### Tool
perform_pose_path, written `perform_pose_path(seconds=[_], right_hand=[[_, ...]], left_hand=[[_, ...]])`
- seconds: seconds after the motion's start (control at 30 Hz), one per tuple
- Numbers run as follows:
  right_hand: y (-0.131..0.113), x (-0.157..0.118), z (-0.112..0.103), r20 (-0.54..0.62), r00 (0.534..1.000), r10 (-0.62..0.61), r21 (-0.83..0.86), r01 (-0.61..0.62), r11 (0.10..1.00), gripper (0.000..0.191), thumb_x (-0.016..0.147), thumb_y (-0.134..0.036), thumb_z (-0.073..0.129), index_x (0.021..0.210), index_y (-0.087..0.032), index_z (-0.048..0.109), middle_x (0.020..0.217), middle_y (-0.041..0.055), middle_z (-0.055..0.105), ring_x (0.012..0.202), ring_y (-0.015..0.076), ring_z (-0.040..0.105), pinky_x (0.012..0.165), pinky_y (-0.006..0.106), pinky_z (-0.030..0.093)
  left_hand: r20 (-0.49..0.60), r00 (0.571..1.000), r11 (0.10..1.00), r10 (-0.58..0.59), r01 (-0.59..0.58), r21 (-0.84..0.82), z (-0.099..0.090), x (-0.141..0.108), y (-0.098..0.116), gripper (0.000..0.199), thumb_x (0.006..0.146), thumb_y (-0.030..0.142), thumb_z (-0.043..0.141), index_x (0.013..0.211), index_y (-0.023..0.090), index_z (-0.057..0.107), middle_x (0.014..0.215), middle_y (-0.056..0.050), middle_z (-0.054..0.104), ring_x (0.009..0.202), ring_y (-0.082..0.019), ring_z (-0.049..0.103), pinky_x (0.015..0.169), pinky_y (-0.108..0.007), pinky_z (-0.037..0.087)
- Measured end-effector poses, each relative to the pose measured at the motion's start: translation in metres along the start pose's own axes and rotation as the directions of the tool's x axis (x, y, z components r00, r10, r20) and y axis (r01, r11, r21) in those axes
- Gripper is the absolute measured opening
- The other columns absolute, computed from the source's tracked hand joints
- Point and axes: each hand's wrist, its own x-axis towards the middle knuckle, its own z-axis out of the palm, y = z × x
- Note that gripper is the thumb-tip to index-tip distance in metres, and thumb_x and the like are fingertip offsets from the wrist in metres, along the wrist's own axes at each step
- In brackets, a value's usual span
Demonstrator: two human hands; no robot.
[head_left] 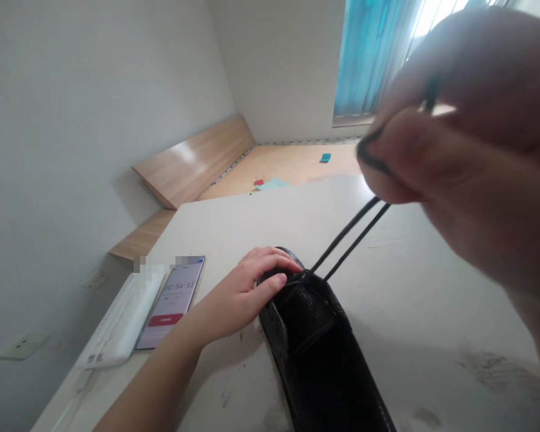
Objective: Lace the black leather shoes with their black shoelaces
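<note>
A black leather shoe (328,354) lies on the white table (216,234), its toe pointing away from me. My left hand (247,288) rests on the front left of the shoe, its fingers curled over the lacing area and closed on it. Two strands of black shoelace (353,231) run taut from the shoe up to the right. They end in my right hand (436,138), raised close to the camera and blurred, with thumb and fingers pinched on the lace. A loop of lace shows around the fingertips.
A phone (173,303) showing a timer lies at the left of the table beside a white power strip or box (126,318). Beyond the table is a wooden surface (297,159) with small blue and red pieces. A wall with a socket (23,346) stands at left.
</note>
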Motion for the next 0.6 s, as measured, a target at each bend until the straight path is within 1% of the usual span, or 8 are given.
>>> perform_pose_path(seconds=[0.07, 0.1, 0.17, 0.2, 0.27, 0.4, 0.5, 0.6], right_hand=[[0.01, -0.003, 0.005, 0.064, 0.989, -0.131, -0.208, 0.142, 0.968, 0.004, 0.096, -0.027, 0.045, 0.094, -0.024, 0.047, 0.075, -0.005, 0.05, 0.057, 0.0088, 0.046, 0.055, 0.026, 0.033], [0.015, -0.003, 0.008, 0.122, 0.982, -0.143, -0.256, 0.17, 0.952, 0.005, 0.096, -0.026, 0.044, 0.097, -0.023, 0.048, 0.074, -0.0046, 0.051, 0.056, 0.0095, 0.045, 0.053, 0.026, 0.031], [0.023, -0.003, 0.014, 0.206, 0.974, -0.096, -0.304, 0.157, 0.94, 0.011, 0.095, -0.028, 0.039, 0.098, -0.024, 0.049, 0.067, -0.0045, 0.05, 0.052, 0.0109, 0.044, 0.051, 0.026, 0.027], [0.026, -0.002, 0.016, 0.237, 0.969, -0.065, -0.305, 0.137, 0.943, 0.013, 0.095, -0.03, 0.038, 0.097, -0.024, 0.049, 0.064, -0.0044, 0.048, 0.051, 0.0118, 0.044, 0.051, 0.025, 0.027], [0.027, 0.001, 0.019, 0.28, 0.96, -0.021, -0.287, 0.105, 0.952, 0.013, 0.094, -0.03, 0.038, 0.096, -0.024, 0.049, 0.063, -0.0043, 0.047, 0.052, 0.0126, 0.045, 0.053, 0.025, 0.028], [0.024, 0.003, 0.022, 0.389, 0.921, 0.002, -0.222, 0.092, 0.971, 0.012, 0.098, -0.029, 0.039, 0.096, -0.023, 0.049, 0.063, -0.0048, 0.049, 0.052, 0.012, 0.044, 0.054, 0.026, 0.028], [0.022, 0.0, 0.025, 0.46, 0.887, -0.022, -0.195, 0.125, 0.973, 0.012, 0.099, -0.028, 0.039, 0.095, -0.022, 0.048, 0.065, -0.0041, 0.053, 0.053, 0.0117, 0.043, 0.054, 0.026, 0.026], [0.021, -0.002, 0.029, 0.49, 0.872, -0.005, -0.23, 0.135, 0.964, 0.013, 0.099, -0.028, 0.039, 0.096, -0.021, 0.049, 0.065, -0.0032, 0.055, 0.052, 0.012, 0.042, 0.054, 0.026, 0.024]], left_hand=[[-0.037, 0.999, 0.999, -0.022, 0.02, -0.049, 0.004, 0.002, -0.001, 0.019, 0.095, 0.027, 0.053, 0.107, 0.022, 0.067, 0.118, -0.005, 0.065, 0.119, -0.022, 0.055, 0.107, -0.034, 0.037], [-0.073, 0.996, 0.998, -0.047, 0.043, -0.056, 0.006, 0.003, -0.001, 0.016, 0.093, 0.026, 0.055, 0.103, 0.021, 0.067, 0.112, -0.005, 0.066, 0.113, -0.022, 0.058, 0.104, -0.035, 0.039], [-0.158, 0.983, 0.996, -0.09, 0.086, -0.037, 0.01, 0.006, -0.001, 0.01, 0.091, 0.027, 0.058, 0.09, 0.02, 0.064, 0.1, -0.004, 0.066, 0.102, -0.022, 0.059, 0.097, -0.035, 0.042], [-0.191, 0.976, 0.995, -0.104, 0.101, -0.026, 0.012, 0.008, 0.0, 0.011, 0.09, 0.028, 0.059, 0.085, 0.019, 0.063, 0.095, -0.003, 0.064, 0.098, -0.022, 0.059, 0.094, -0.035, 0.042], [-0.216, 0.969, 0.993, -0.119, 0.116, -0.027, 0.014, 0.01, 0.001, 0.014, 0.086, 0.031, 0.063, 0.078, 0.019, 0.062, 0.092, -0.003, 0.063, 0.096, -0.022, 0.058, 0.093, -0.036, 0.041], [-0.222, 0.96, 0.985, -0.171, 0.167, -0.039, 0.016, 0.013, 0.001, 0.015, 0.081, 0.034, 0.068, 0.08, 0.019, 0.069, 0.099, -0.005, 0.063, 0.105, -0.025, 0.056, 0.1, -0.04, 0.038], [-0.245, 0.957, 0.988, -0.156, 0.148, -0.051, 0.02, 0.014, -0.003, 0.016, 0.082, 0.033, 0.065, 0.077, 0.019, 0.068, 0.1, -0.006, 0.063, 0.108, -0.027, 0.055, 0.103, -0.042, 0.036], [-0.284, 0.95, 0.991, -0.131, 0.115, -0.073, 0.024, 0.015, -0.005, 0.016, 0.085, 0.033, 0.061, 0.078, 0.019, 0.065, 0.101, -0.006, 0.063, 0.109, -0.025, 0.055, 0.105, -0.04, 0.037]])
